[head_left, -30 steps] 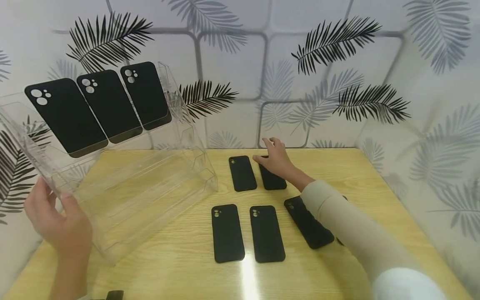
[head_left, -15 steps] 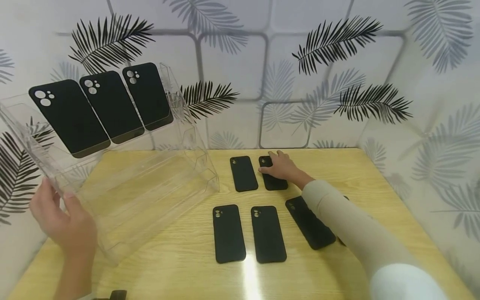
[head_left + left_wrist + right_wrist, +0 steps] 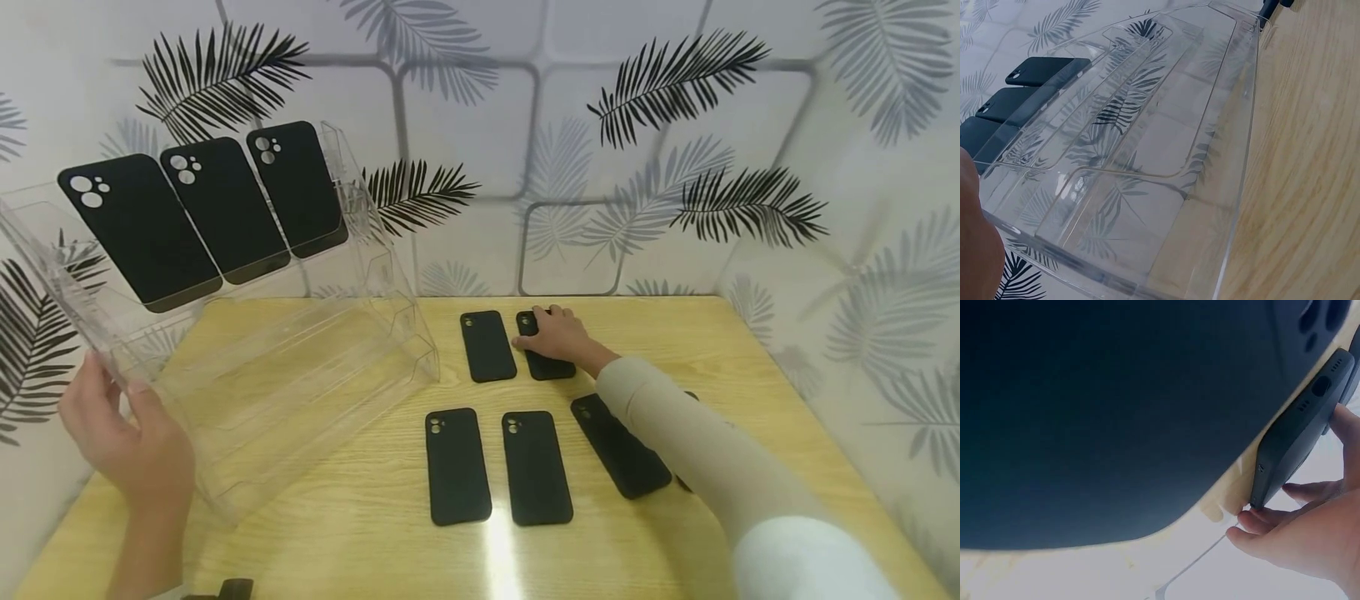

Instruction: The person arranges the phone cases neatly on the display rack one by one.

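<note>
My left hand (image 3: 127, 442) grips the left side of a clear acrylic rack (image 3: 390, 292), which stands tilted and stepped on the table. In its top tier, three black phone cases (image 3: 217, 208) lean side by side. At the back of the table, my right hand (image 3: 562, 335) holds a black phone case (image 3: 534, 358) by its long edges. The right wrist view shows the thumb on one edge of that phone case (image 3: 1300, 431) and fingers at the other. The case still looks to lie on the table. In the left wrist view, only part of my left hand (image 3: 979, 237) shows.
Beside the held case lies another phone case (image 3: 488, 346). Two more, a left one (image 3: 458, 467) and a right one (image 3: 537, 468), lie nearer. A slanted case (image 3: 618, 446) is partly under my right forearm, which mostly hides one further case. A patterned wall backs the wooden table (image 3: 337, 542).
My right hand has come down from above the back right phone case and taken hold of its edges. The left hand keeps its grip on the rack.
</note>
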Motion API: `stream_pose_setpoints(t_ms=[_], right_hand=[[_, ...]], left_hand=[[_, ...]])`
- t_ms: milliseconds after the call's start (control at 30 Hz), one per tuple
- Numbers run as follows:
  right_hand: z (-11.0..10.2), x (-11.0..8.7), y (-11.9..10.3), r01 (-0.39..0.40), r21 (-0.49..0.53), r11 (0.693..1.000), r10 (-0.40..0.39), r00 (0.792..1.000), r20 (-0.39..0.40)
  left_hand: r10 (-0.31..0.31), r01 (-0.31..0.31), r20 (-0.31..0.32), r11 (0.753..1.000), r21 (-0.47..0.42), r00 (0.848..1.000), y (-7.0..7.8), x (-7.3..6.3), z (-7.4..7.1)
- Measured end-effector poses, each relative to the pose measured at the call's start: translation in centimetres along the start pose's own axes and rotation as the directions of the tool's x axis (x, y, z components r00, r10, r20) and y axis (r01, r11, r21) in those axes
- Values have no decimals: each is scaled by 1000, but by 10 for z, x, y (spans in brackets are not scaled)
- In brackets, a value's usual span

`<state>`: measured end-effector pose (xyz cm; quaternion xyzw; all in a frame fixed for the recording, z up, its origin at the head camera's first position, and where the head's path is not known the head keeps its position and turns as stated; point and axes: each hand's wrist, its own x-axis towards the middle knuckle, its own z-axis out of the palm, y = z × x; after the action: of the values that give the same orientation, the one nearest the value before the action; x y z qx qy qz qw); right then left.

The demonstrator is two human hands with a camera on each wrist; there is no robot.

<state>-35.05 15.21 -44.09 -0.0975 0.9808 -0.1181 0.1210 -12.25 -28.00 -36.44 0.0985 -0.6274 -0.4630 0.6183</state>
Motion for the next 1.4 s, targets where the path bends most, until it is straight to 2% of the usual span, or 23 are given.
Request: stream_pose_setpoints(t_ms=[167, 400, 533, 667, 1000, 1233, 1400], right_hand=[[-1, -1, -2, -30, -10, 1000, 30, 999, -23], [-5, -5, -6, -34, -38, 999, 32, 998, -53], [-8, -6, -8, -30, -38, 999, 26, 995, -98], [-11, -8, -13, 8, -42, 999, -15, 986, -165], [-22, -20, -28, 190, 46, 981, -164, 930, -330], [-31, -31, -44, 258, 68, 964, -214, 901, -377], [-38, -36, -60, 295, 81, 952, -241, 888, -392]], left_hand=[[-3, 3, 7, 1000, -7, 1000, -2, 0, 0], [-9, 9, 35, 1000, -4, 999, -4, -1, -1], [0, -1, 52, 1000, 3, 999, -4, -1, -2], [-8, 8, 55, 1000, 5, 998, -2, 0, -1], [-2, 1, 54, 1000, 7, 999, -4, -1, -2], [7, -8, 54, 1000, 15, 999, -13, 0, -3], [11, -12, 55, 1000, 19, 998, -12, 0, -4]])
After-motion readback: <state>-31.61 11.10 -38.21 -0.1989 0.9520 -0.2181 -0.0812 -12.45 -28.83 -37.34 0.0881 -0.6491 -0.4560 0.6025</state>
